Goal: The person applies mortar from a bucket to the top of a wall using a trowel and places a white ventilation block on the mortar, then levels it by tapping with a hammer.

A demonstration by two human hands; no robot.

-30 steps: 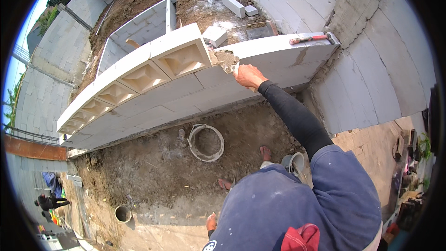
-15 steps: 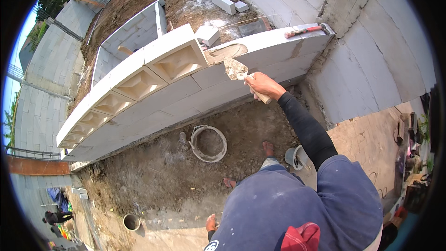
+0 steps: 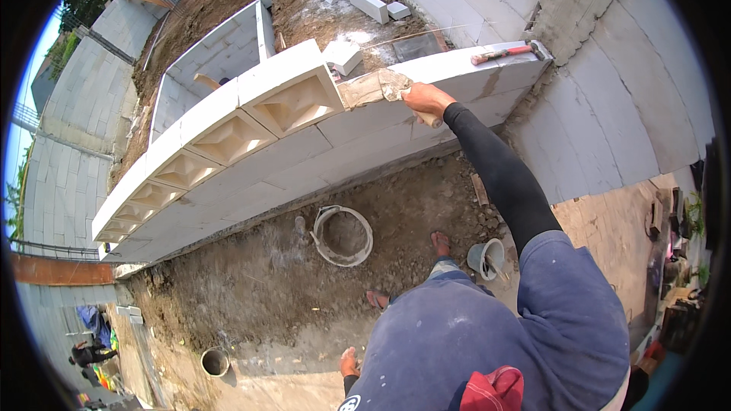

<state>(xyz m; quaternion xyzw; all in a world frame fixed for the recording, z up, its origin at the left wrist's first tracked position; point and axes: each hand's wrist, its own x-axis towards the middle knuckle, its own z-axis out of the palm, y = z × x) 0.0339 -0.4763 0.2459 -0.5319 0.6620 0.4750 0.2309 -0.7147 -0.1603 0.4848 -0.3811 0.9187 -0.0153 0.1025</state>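
Observation:
My right hand (image 3: 428, 100) is closed around the wooden handle of a trowel (image 3: 394, 85). Its mortar-smeared blade lies against a patch of wet mortar (image 3: 360, 92) on top of the low white block wall (image 3: 449, 103). Just left of that patch stands the end of a row of cream, hollow-faced decorative blocks (image 3: 293, 103). Low beside my body hangs my left hand (image 3: 349, 362), small in view, its fingers loosely apart and nothing visible in them.
A red-handled hammer (image 3: 504, 53) rests on the wall's right end. Below are a round mortar tub (image 3: 370, 242), a bucket (image 3: 476, 257) by my feet and another bucket (image 3: 215, 363). Loose white blocks (image 3: 368, 4) lie beyond the wall. A person (image 3: 91, 354) is far left.
My right hand has moved up and slightly left with the trowel. The blade has gone from the wall's near edge onto the mortar, which now looks spread flatter.

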